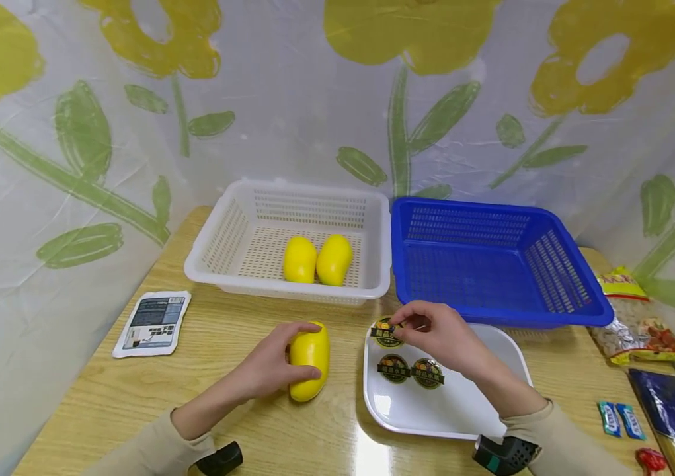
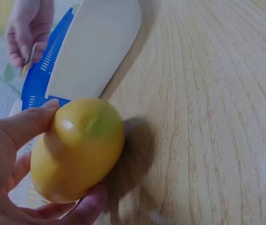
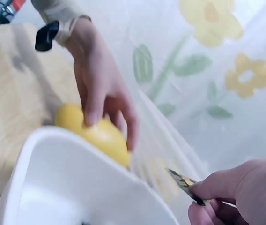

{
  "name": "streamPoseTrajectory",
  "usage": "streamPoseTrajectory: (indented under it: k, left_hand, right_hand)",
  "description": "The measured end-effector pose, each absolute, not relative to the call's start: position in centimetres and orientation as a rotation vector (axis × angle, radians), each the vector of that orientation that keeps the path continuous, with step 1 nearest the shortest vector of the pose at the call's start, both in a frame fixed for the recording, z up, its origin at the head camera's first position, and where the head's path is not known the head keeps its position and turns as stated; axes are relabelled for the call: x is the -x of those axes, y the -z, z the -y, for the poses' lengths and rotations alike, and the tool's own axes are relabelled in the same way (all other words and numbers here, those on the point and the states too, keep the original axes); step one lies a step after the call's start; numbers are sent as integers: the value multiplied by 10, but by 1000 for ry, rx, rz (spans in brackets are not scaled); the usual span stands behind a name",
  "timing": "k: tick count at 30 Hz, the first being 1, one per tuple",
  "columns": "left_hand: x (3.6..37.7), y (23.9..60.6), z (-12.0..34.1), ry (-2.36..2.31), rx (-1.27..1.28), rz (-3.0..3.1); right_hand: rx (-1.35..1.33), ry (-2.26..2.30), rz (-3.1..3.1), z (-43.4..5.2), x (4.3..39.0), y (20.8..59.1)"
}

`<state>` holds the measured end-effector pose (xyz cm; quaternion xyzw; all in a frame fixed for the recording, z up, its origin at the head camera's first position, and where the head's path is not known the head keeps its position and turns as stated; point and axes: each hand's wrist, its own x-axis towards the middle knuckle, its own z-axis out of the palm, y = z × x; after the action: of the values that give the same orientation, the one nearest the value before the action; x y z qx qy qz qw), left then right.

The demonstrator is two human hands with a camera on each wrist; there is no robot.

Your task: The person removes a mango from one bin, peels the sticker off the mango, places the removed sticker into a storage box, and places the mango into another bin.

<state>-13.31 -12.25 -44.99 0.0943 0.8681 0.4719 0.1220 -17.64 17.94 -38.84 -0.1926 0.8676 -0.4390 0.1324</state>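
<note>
A yellow mango [image 1: 311, 363] lies on the table, and my left hand [image 1: 274, 360] grips it with thumb and fingers on either side. In the left wrist view the mango [image 2: 84, 145] shows a greenish end. My right hand [image 1: 441, 337] pinches a round dark sticker [image 1: 386, 332] over the far left corner of a white tray [image 1: 462, 413]. The right wrist view shows that sticker [image 3: 185, 186] edge-on between thumb and finger. Two similar stickers, a left one [image 1: 393, 368] and a right one [image 1: 428, 373], lie on the tray.
Behind stand a white basket [image 1: 289, 288] with two mangoes [image 1: 317, 260] and a blue basket [image 1: 462, 264]. A white packet [image 1: 153, 324] lies at the left. On the right are a snack bag [image 1: 637, 320], small blue wrapped pieces [image 1: 619, 420] and a dark blue package [image 1: 673, 413].
</note>
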Motion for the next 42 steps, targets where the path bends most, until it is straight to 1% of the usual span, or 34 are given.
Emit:
streamPoseTrajectory:
  k: [8, 12, 19, 27, 36, 42]
  left_hand:
    - [135, 450, 124, -1389, -270, -2492]
    - [136, 450, 123, -1392, -284, -2490]
    - [136, 450, 124, -1402, -291, -2473]
    - [137, 449, 123, -1416, -280, -2439]
    - [138, 449, 123, -1420, -268, -2426]
    - [138, 448, 123, -1412, -274, -2435]
  right_hand:
    - [398, 1275, -2506, -225, 169, 391]
    - [364, 1237, -2506, -242, 164, 397]
    - [539, 1126, -2568, -265, 165, 419]
    - [604, 1001, -2629, -275, 164, 423]
    - [560, 915, -2619, -277, 168, 417]
    - [637, 915, -2574, -278, 172, 424]
